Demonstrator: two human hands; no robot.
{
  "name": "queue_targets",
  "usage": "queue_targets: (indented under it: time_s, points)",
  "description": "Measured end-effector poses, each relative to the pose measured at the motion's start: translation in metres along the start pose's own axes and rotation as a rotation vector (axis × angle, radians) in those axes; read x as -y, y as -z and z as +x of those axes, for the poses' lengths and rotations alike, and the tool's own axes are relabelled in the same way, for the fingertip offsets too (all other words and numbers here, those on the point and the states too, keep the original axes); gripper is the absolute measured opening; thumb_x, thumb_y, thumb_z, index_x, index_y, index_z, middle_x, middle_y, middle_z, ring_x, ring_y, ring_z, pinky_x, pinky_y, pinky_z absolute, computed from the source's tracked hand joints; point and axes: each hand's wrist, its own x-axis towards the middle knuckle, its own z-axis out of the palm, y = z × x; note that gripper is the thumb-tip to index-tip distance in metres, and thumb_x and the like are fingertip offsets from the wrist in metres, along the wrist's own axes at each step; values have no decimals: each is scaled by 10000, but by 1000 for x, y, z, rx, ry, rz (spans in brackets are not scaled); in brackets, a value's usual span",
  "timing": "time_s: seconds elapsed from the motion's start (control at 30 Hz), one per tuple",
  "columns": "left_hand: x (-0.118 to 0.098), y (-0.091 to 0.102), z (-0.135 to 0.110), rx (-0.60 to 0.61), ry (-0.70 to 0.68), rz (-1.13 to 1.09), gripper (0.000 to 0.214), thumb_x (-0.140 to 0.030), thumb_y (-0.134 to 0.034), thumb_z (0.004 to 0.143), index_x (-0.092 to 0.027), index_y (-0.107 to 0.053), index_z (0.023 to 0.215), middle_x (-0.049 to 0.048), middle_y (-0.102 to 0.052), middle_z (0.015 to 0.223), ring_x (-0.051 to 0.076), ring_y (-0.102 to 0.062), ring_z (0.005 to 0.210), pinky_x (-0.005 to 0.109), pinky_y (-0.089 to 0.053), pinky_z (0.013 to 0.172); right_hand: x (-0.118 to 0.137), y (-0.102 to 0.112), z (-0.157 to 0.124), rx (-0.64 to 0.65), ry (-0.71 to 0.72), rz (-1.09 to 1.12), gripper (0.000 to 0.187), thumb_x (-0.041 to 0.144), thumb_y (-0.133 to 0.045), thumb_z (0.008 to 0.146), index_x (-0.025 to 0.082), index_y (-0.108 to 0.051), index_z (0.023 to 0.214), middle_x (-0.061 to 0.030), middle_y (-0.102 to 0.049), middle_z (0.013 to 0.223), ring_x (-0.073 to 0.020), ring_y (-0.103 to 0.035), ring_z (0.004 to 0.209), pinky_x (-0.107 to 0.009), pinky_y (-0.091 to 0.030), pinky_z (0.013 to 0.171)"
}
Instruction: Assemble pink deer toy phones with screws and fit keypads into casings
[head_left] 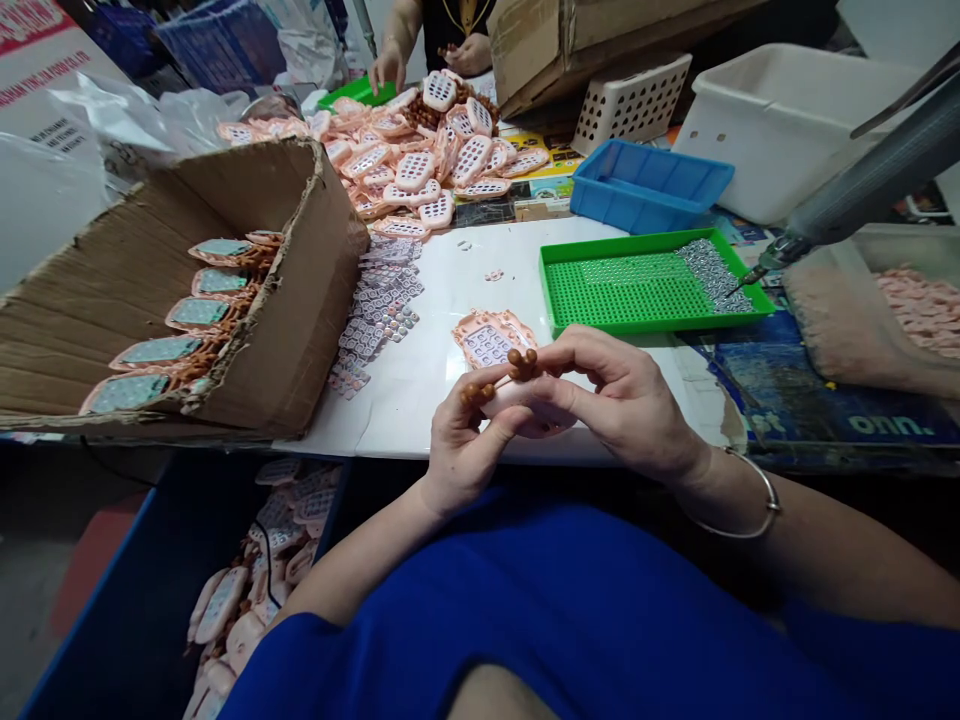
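Close to the table's front edge, my left hand and my right hand both grip one pink plastic toy casing. Brown rounded knobs stick up from its top edge between my fingers. My fingers hide much of its surface. Just beyond my hands, an open casing half lies on the white sheet with a button pad inside it. A powered screwdriver hangs at the right, its tip over small screws in a green tray.
At left stands a cardboard box with several casings; loose button pads lie beside it. A casing pile spreads behind, before another person's hands. A blue bin and white tub stand back right; a casing-filled crate is below.
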Motion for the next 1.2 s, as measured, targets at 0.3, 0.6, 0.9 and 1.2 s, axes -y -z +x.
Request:
queue_targets:
  time_s: [0.3,0.6,0.9,1.2]
  points:
    - [-2,-5,1,20,366,-328,408,-385,-811,753,-246,-642,1098,33,-706,1148,200,-654,1097,331,-501,968,-6,1,1,-42,66,-99,188,356,-696,914,176,-746,938,-36,-698,822,-135,-641,724,-252,-527,665]
    - [4,9,7,-191,477,-537,393,-399,-856,695,-276,-652,1008,-35,-705,995,108,-657,899,228,-520,868,-8,14,-10,71,140,-396,322,444,-598,971,157,-711,1062,-68,-715,865,-153,-647,692,-276,-545,639]
    - [1,5,8,-220,495,-529,419,-394,-899,626,-263,-697,969,-32,-709,946,100,-657,855,216,-540,838,-11,7,-13,3,400,-578,227,296,-539,1000,108,-650,1064,-81,-681,821,-173,-624,705,-285,-527,618]
    - [-19,16,3,-23,315,-192,347,-375,-801,763,-210,-680,1043,27,-736,975,170,-692,883,289,-562,827,-4,13,-11,88,392,-481,306,376,-487,1028,137,-622,1163,-138,-709,1045,-226,-676,977,-344,-570,825]
